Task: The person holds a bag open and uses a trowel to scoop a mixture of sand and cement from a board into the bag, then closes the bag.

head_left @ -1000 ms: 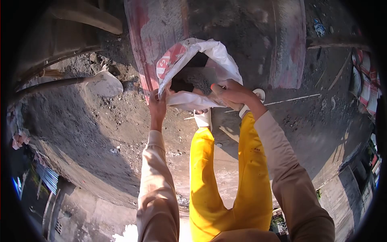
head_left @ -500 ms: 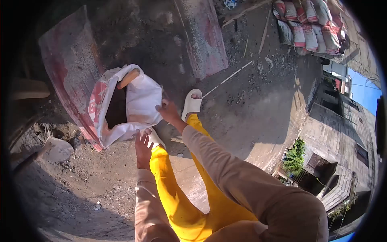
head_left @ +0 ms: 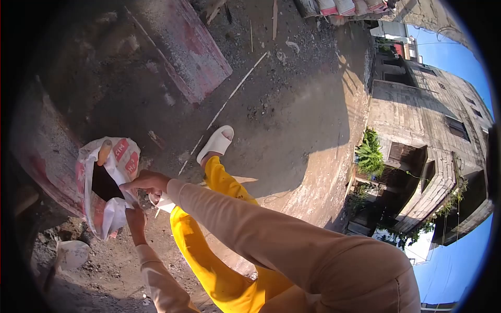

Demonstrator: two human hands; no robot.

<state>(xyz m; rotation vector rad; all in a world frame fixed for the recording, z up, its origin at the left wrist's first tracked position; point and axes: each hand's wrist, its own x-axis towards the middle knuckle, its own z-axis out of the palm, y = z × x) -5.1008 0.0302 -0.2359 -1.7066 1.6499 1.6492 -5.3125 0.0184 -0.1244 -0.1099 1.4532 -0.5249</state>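
A white sack with red print [head_left: 131, 156] stands with its mouth open, and its inside looks dark. Across its far rim leans a wooden handle-like piece [head_left: 105, 152]; its lower end is hidden. My right hand [head_left: 150, 180] is closed on the sack's near right rim. Just below it, my left hand [head_left: 136, 225] grips a fold of the same rim. The two hands are close together, and some fingertips are hidden by the sack's cloth.
A shovel blade [head_left: 73, 254] lies on the rubble at lower left. Stained boards [head_left: 190, 57] lie on the ground, with a thin white stick [head_left: 237, 89] beside them. Filled sacks [head_left: 344, 7] are stacked at the top. A concrete building [head_left: 412, 107] stands at right.
My left hand, spread beside the rim before, has closed on it. My right hand has shifted along the rim towards the left hand. The view has swung, and the sack appears further left and lower.
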